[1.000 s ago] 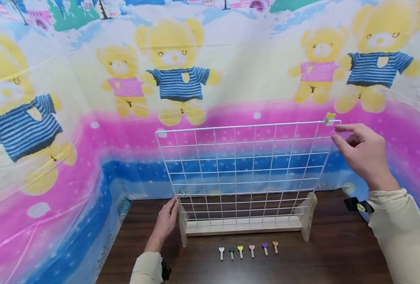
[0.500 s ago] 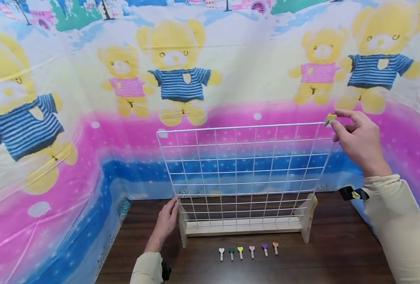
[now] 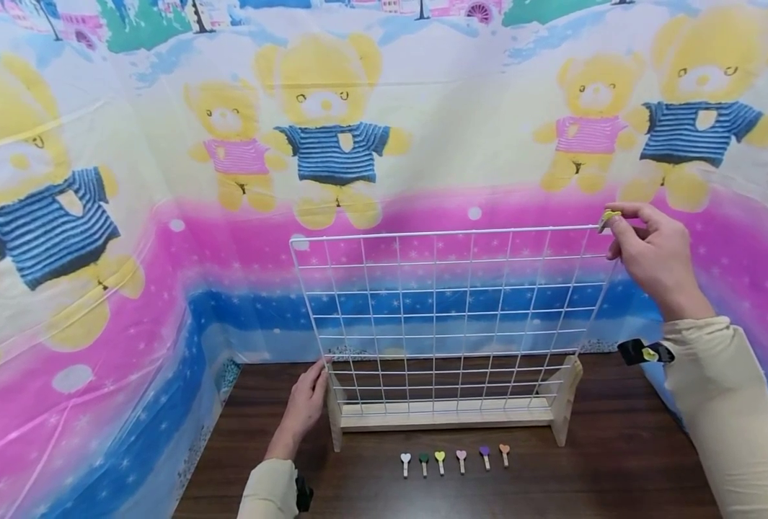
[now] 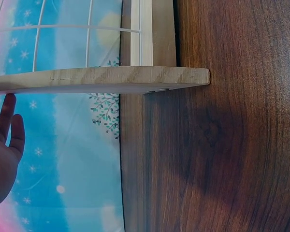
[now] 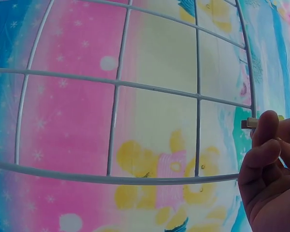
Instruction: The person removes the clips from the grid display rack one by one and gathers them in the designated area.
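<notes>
A white wire grid (image 3: 451, 288) stands upright in a wooden stand (image 3: 445, 418). At the grid's top right corner, my right hand (image 3: 659, 259) pinches a small wooden clothespin (image 3: 609, 218) with a yellow decoration between thumb and index finger. The right wrist view shows the wooden end of the clothespin (image 5: 249, 123) at the wire; the fingers hide most of the rest. My left hand (image 3: 303, 404) touches the stand's left side piece with its fingertips. In the left wrist view, extended fingers (image 4: 7, 113) meet the side piece (image 4: 101, 77) from the outer side.
Several small heart clothespins (image 3: 461, 461) in white, green, yellow, pink, purple and orange lie in a row on the dark wooden table (image 3: 585, 476), in front of the stand. A cloth printed with bears (image 3: 338, 155) hangs behind the table and at both sides.
My right hand has moved slightly left and up from beside the grid's corner, and now pinches the yellow clothespin there. The left hand stays at the stand.
</notes>
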`<state>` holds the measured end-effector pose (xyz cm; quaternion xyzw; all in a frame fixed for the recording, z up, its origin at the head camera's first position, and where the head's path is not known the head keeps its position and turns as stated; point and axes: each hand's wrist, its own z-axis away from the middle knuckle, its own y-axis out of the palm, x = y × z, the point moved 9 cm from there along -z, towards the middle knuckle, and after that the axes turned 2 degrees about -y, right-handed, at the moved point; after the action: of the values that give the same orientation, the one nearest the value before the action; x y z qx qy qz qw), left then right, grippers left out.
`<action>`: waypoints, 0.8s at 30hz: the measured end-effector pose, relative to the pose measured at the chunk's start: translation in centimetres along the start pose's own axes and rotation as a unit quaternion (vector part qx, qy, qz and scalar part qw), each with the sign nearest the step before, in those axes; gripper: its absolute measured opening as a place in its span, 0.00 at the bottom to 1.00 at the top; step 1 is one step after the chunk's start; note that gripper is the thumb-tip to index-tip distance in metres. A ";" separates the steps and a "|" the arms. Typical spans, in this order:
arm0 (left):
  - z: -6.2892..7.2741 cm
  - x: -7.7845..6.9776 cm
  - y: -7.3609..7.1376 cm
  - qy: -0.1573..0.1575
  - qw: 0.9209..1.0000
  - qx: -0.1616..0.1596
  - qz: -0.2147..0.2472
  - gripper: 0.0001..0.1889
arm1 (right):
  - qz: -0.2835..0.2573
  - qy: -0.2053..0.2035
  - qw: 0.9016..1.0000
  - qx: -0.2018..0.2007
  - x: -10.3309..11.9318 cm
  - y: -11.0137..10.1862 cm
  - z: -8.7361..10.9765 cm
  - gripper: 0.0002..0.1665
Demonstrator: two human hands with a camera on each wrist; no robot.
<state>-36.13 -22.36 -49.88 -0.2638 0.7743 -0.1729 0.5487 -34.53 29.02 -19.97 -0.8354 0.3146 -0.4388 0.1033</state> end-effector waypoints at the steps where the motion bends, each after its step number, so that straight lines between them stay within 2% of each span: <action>1: 0.0 0.0 0.0 -0.002 1.000 0.001 -0.001 0.19 | -0.004 0.001 1.000 0.003 0.0 0.0 -0.1 0.23; 8: 0.1 -0.2 0.1 -0.011 1.000 0.008 0.000 0.20 | -0.010 -0.002 1.000 0.018 0.3 0.2 -0.3 0.22; 16: 0.2 0.0 0.2 -0.018 1.000 0.009 0.006 0.19 | 0.009 -0.026 1.000 0.000 0.9 0.2 -0.4 0.21; 24: 0.1 0.2 0.2 -0.025 1.000 0.015 0.006 0.19 | -0.020 -0.044 0.998 -0.027 1.6 -0.3 -0.5 0.18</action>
<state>-36.11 -22.31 -50.20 -0.2550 0.7594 -0.1749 0.5724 -34.12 28.33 -18.52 -0.8623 0.3047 -0.3952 0.0860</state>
